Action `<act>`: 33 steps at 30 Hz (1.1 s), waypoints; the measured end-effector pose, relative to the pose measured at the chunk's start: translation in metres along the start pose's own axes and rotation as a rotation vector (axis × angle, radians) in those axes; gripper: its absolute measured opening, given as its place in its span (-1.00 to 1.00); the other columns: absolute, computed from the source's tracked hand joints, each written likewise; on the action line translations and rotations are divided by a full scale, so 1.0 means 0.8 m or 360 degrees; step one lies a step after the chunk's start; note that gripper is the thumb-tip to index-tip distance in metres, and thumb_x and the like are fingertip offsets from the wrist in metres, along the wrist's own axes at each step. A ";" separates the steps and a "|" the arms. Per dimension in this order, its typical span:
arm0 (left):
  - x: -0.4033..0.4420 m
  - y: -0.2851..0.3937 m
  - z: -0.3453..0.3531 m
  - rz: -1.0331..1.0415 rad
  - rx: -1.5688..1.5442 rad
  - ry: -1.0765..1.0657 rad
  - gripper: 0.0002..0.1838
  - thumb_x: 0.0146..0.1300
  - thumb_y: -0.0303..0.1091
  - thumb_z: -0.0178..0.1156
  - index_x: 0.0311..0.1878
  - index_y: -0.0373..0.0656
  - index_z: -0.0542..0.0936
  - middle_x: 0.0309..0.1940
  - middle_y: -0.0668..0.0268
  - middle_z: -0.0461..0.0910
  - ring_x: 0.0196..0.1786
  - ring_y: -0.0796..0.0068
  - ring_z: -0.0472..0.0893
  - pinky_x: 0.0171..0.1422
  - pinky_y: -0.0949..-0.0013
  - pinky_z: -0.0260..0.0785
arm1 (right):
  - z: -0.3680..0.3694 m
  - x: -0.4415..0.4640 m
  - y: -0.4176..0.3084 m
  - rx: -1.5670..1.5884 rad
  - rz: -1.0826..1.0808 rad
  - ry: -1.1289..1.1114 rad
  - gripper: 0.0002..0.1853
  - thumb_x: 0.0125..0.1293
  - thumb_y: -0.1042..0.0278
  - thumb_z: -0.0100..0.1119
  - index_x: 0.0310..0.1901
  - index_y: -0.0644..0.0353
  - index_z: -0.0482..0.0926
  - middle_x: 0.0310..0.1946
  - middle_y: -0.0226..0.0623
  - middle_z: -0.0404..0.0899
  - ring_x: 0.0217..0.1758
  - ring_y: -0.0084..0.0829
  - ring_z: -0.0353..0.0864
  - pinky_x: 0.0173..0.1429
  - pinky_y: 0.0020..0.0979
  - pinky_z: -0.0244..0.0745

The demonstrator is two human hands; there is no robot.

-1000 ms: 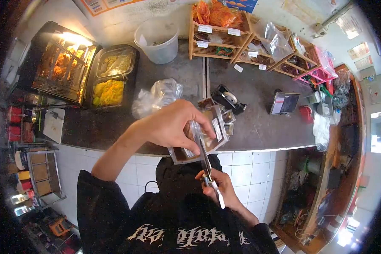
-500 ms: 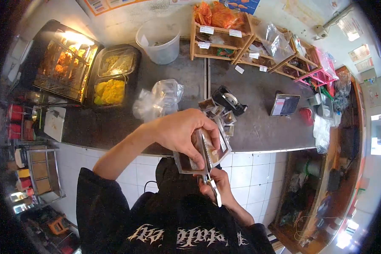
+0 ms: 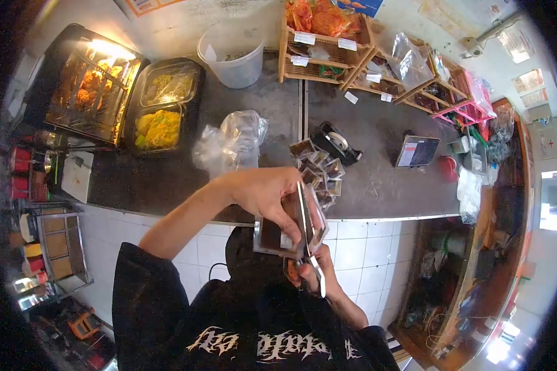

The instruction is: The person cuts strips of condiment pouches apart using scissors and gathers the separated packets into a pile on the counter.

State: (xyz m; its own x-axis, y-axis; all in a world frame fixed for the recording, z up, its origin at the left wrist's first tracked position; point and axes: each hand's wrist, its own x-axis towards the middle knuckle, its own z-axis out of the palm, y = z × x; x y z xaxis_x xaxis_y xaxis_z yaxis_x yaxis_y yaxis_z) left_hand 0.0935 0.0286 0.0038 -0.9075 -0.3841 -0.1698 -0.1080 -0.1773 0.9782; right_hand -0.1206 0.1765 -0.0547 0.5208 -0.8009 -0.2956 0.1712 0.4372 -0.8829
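Note:
My left hand (image 3: pixel 263 198) is closed on clear plastic sachets with dark brown contents (image 3: pixel 269 235), held over the counter's front edge. Below it, my right hand (image 3: pixel 319 269) grips a pair of scissors (image 3: pixel 304 213). Their long metal blades point up and lie against the sachets, between the part under my left fingers and the part to the right. Blur hides whether the blades are closed. Just beyond my hands, a pile of small loose sachets (image 3: pixel 322 173) rests on the counter beside a black tape dispenser (image 3: pixel 336 142).
Crumpled clear plastic bags (image 3: pixel 232 142) lie on the dark counter (image 3: pixel 371 191). Behind stand a white bucket (image 3: pixel 232 62), wooden racks (image 3: pixel 325 55) and a tablet (image 3: pixel 417 151). At the left are a lit glass food cabinet (image 3: pixel 90 93) and a lidded food tray (image 3: pixel 161 108).
My left hand has shifted slightly down. The sachets right of the blades have turned and look narrower. More of the loose sachets on the counter are visible.

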 end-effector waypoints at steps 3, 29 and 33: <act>0.010 -0.032 0.003 -0.0008 -0.0001 0.0031 -0.54 -0.01 -0.43 0.57 0.01 -0.30 0.71 -0.13 0.23 0.77 -0.11 0.52 0.73 0.09 0.40 0.56 | 0.009 0.005 -0.015 -0.0018 -0.0021 0.0169 -0.26 0.14 -0.45 0.34 -0.08 0.21 0.61 -0.58 -0.47 0.49 -0.61 -0.58 0.47 -0.56 -0.50 0.34; 0.000 -0.555 -0.094 -0.0938 0.0518 0.3136 -0.82 0.13 -0.42 0.22 -0.35 -0.40 0.62 -0.29 -0.17 0.66 -0.15 -0.17 0.68 -0.06 -0.04 0.47 | -0.044 -0.055 0.024 -0.0155 0.0156 0.0801 -0.20 0.22 -0.32 0.32 0.07 0.41 0.46 -0.55 -0.37 0.47 -0.52 -0.50 0.48 -0.42 -0.47 0.36; -0.017 -0.507 -0.108 -0.0952 0.0394 0.3004 -0.79 0.13 -0.38 0.22 -0.37 -0.40 0.62 -0.37 -0.15 0.64 -0.22 -0.17 0.66 -0.10 -0.04 0.44 | -0.035 -0.056 0.016 -0.0229 0.0229 0.0870 -0.19 0.20 -0.31 0.33 0.08 0.41 0.46 -0.52 -0.38 0.46 -0.49 -0.50 0.49 -0.38 -0.45 0.39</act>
State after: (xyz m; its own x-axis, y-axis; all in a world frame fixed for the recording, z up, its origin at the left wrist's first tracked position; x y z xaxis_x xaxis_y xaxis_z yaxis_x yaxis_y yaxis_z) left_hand 0.1846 0.0275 -0.4007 0.7367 -0.6598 -0.1479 -0.3737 -0.5796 0.7241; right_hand -0.1656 0.2068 -0.0633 0.0165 -0.8491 -0.5280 -0.0047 0.5280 -0.8493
